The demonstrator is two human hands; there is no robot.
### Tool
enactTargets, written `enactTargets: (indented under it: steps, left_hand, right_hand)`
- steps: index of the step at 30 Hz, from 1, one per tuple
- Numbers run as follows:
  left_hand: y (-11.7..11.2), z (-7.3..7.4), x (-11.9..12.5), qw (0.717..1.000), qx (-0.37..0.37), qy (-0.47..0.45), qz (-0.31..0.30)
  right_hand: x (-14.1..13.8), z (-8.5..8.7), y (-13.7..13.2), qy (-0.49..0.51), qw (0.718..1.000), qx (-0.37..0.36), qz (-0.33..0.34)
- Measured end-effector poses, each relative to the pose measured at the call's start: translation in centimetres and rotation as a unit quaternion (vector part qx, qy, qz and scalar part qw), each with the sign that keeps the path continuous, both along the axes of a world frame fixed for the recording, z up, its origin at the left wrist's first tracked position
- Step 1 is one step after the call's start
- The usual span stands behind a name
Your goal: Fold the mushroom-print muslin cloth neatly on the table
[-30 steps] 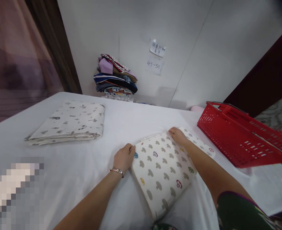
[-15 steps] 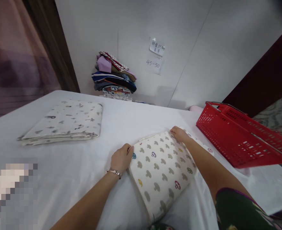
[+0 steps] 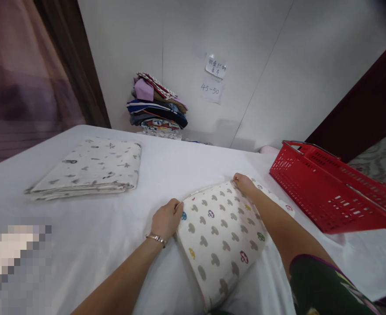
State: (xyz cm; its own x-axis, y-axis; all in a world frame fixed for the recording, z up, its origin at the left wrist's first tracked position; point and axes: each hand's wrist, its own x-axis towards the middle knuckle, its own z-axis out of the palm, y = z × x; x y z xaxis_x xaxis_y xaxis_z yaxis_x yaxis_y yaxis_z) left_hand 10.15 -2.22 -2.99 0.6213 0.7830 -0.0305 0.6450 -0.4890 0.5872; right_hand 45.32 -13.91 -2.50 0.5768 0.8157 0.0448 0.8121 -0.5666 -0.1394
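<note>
A cream cloth (image 3: pixel 224 236) printed with grey and coloured mushrooms lies folded in front of me, its near end hanging toward my body. My left hand (image 3: pixel 166 218), with a bracelet at the wrist, pinches its far left corner. At the far right corner, my right hand (image 3: pixel 244 183) grips the edge between closed fingers. Part of the same kind of mushroom print shows flat on the table beyond my right forearm. To the left rests another folded cloth (image 3: pixel 94 166), white with small grey motifs, touched by neither hand.
A white-covered table (image 3: pixel 121 227) spans the view. The red plastic basket (image 3: pixel 327 192) stands at its right side. Against the wall behind is a stack of folded fabrics (image 3: pixel 158 107). Handwritten paper signs (image 3: pixel 215 66) hang on the wall. A blurred patch covers the lower left.
The view has shifted very slightly. Both hands keep their hold on the mushroom cloth, and it lies almost as before.
</note>
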Motion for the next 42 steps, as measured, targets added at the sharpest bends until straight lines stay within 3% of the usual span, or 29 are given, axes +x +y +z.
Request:
enactTargets:
  steps: [7, 14, 18, 22, 26, 28, 37, 39, 42]
  left_hand:
    - [0.0, -0.2, 0.0, 1.000, -0.005, -0.005, 0.004]
    - [-0.6, 0.7, -0.2, 1.000, 0.010, -0.019, -0.006]
    - [-2.3, 1.9, -0.5, 0.987, 0.135, -0.028, -0.079]
    - [-4.1, 2.4, -0.5, 0.951, 0.240, -0.064, -0.187]
    - [-4.7, 2.0, -0.5, 0.914, 0.269, -0.091, -0.290]
    - [-4.4, 1.7, -0.5, 0.911, 0.258, -0.104, -0.304]
    - [-3.0, 1.1, -0.6, 0.939, 0.203, -0.124, -0.247]
    - [-2.6, 1.0, -0.6, 0.958, 0.169, -0.122, -0.198]
    - [-1.5, 0.6, -0.4, 0.992, 0.071, -0.077, -0.068]
  right_hand:
    - [1.1, -0.1, 0.0, 0.027, 0.998, -0.018, 0.055]
    - [0.7, -0.2, -0.6, 0.023, 1.000, 0.005, 0.014]
    - [0.2, 0.1, -1.4, 0.015, 0.999, 0.032, -0.012]
    - [0.1, 0.1, -1.4, 0.007, 0.999, 0.042, -0.016]
    - [0.2, -0.4, -1.0, 0.000, 0.999, 0.045, -0.002]
    - [0.3, -0.6, -0.8, 0.000, 0.999, 0.041, 0.006]
    - [0.5, -0.8, -0.3, 0.010, 0.999, 0.017, 0.026]
    - [0.4, -0.7, -0.3, 0.013, 1.000, 0.014, 0.022]
    - [0.2, -0.5, -0.5, 0.018, 1.000, 0.008, 0.016]
